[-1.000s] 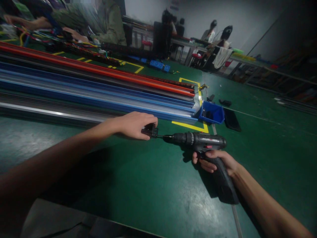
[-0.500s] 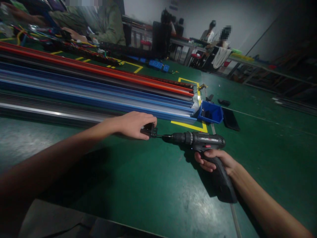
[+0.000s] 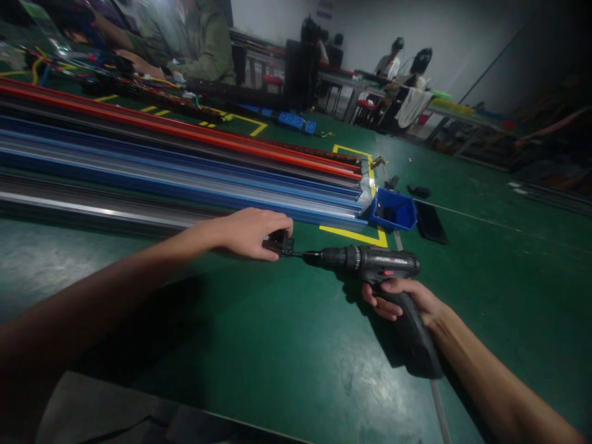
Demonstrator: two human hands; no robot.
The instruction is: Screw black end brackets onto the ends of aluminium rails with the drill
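Here, gripping one cordless drill (image 3: 393, 263) in right hand (image 3: 409, 296), near one blue bin (image 3: 409, 214), pinching one black part (image 3: 283, 245) in left hand (image 3: 255, 232), at the bit (image 3: 301, 254), with wide room toward the tabletop (image 3: 277, 351) edge.

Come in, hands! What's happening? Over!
Right hand gripping drill. Left hand holding black piece, drill bit at its end. Blue bin beyond, apart from both hands.

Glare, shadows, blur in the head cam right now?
Head view: glare patches on the green tabletop, one below the drill; head view: dark shadow beneath the left forearm; head view: top-right corner nearly black, co-worker's green sleeve soft.
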